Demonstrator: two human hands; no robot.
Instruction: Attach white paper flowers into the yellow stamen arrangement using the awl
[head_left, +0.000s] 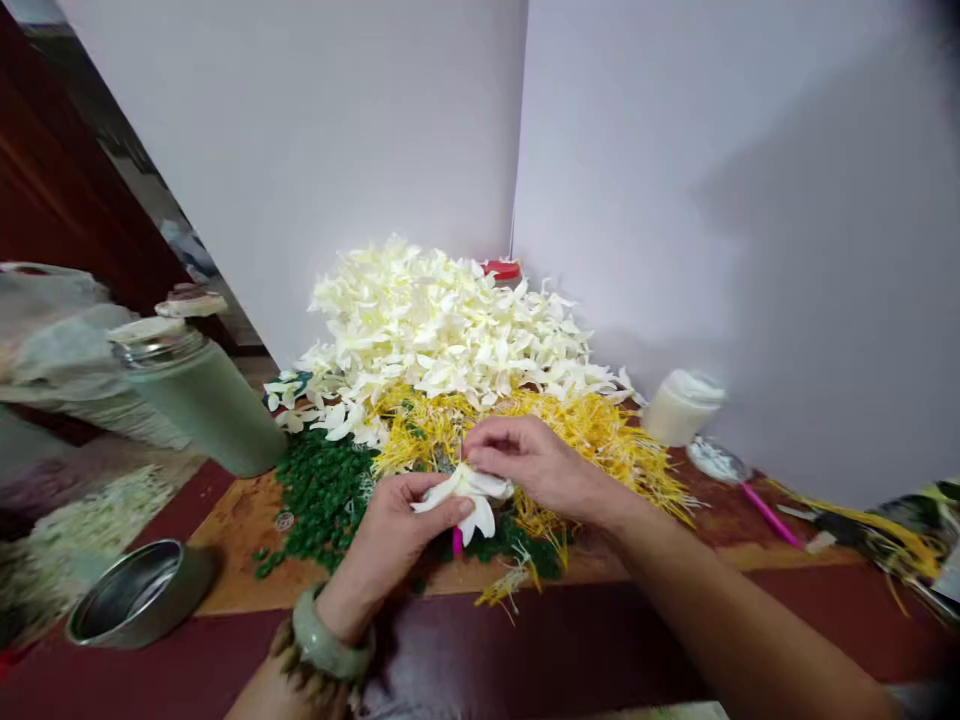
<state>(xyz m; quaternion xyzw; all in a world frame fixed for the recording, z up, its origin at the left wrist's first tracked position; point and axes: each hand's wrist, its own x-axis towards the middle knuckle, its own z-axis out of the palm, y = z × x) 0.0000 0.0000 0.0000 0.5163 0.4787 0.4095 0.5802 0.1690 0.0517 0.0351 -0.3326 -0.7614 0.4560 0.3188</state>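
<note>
Pale walls are seen behind a red-brown table. On the far side, white flowers are heaped in a big pile. Yellow strands are spread nearer, and green bits are scattered to the left. One flower is held up over the near side. It is pinched by the left hand, with the thumb laid along a petal. The right hand is partly curled, its tips set at the flower's far edge; whether anything is gripped there cannot be told. The flower's middle seems to be worked on now. Next, a soft, steady pinch seems to be needed, so no petals are torn.
</note>
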